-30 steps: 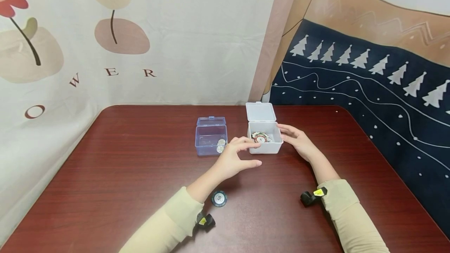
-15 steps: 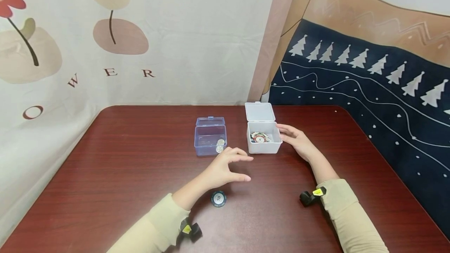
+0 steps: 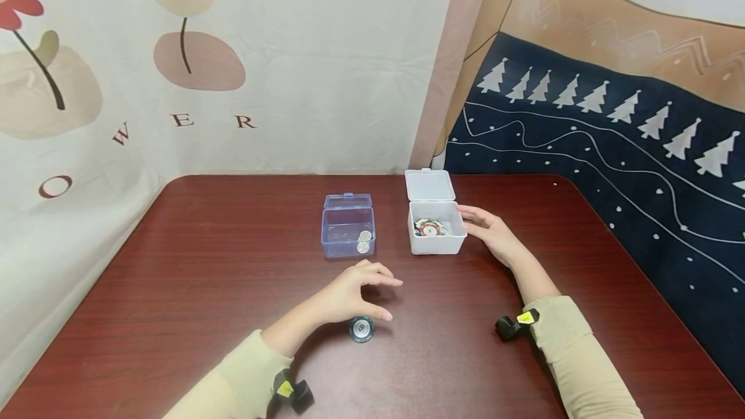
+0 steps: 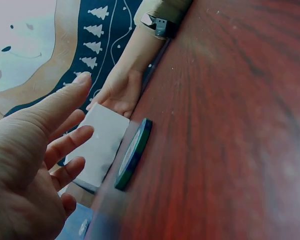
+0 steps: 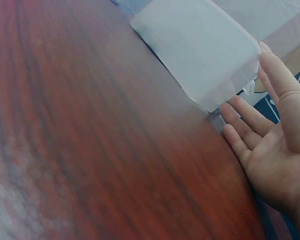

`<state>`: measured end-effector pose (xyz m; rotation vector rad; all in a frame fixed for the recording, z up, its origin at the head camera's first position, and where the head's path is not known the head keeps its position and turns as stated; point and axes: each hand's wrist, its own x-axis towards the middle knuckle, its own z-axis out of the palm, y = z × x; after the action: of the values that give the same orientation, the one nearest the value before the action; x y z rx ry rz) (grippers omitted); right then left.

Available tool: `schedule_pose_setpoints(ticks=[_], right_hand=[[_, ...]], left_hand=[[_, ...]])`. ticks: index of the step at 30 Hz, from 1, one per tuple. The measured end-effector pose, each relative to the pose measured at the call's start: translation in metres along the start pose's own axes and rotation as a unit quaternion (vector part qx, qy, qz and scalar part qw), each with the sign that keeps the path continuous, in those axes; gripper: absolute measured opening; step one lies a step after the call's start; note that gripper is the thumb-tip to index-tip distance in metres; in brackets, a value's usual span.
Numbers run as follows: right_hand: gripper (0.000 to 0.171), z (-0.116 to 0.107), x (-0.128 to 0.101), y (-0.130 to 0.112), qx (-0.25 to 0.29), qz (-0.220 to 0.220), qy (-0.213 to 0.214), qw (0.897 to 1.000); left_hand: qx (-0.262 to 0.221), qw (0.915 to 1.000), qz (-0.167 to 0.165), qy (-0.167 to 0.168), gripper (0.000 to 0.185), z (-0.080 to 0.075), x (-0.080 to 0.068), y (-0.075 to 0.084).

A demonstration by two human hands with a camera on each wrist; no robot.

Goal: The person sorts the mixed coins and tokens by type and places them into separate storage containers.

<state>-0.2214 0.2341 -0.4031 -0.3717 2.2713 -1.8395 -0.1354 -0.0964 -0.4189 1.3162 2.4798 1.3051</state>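
My left hand (image 3: pixel 349 293) hovers over the table with thumb and fingers spread apart and nothing between them. Just below its thumb in the head view lies a dark poker chip (image 3: pixel 362 329), flat on the wood; the left wrist view shows this chip (image 4: pixel 134 154) edge-on with a green and blue rim. My right hand (image 3: pixel 491 235) rests its fingertips against the right side of a white plastic box (image 3: pixel 438 246), whose lid stands up at the back. Several poker chips (image 3: pixel 431 228) lie inside that box. In the right wrist view the fingers (image 5: pixel 242 120) are extended at the box's side.
Left of the white box stands a translucent blue box (image 3: pixel 340 249), lid raised, with silvery coins (image 3: pixel 364 242) in its right part. Both boxes sit toward the far side of the reddish-brown table (image 3: pixel 233 244). Printed cloths (image 3: pixel 326 83) hang behind the table.
My left hand has moved back from in front of the white box, leftward and nearer, to just above the dark chip. The right hand stays at the white box.
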Motion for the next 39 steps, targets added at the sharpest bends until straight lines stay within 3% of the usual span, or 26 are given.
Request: schedule_pose_setpoints(ticks=[15, 22, 27, 39], right_hand=[[0.05, 0.0, 0.0, 0.001, -0.002, 0.003, 0.002, 1.0], [0.051, -0.009, 0.012, 0.029, -0.015, -0.007, 0.01, 1.0], [0.051, -0.01, 0.013, 0.029, -0.021, -0.006, 0.011, 1.0], [0.051, -0.008, 0.012, 0.027, -0.008, 0.001, 0.012, 1.0]], left_hand=[[-0.04, 0.993, -0.052, -0.098, 0.053, -0.02, -0.026, -0.008], [-0.036, 0.9854, -0.075, -0.148, 0.057, -0.028, -0.032, -0.006], [-0.021, 0.9847, -0.063, -0.161, 0.053, -0.029, -0.032, -0.005], [0.033, 0.982, -0.079, -0.169, 0.043, -0.027, -0.029, 0.003]])
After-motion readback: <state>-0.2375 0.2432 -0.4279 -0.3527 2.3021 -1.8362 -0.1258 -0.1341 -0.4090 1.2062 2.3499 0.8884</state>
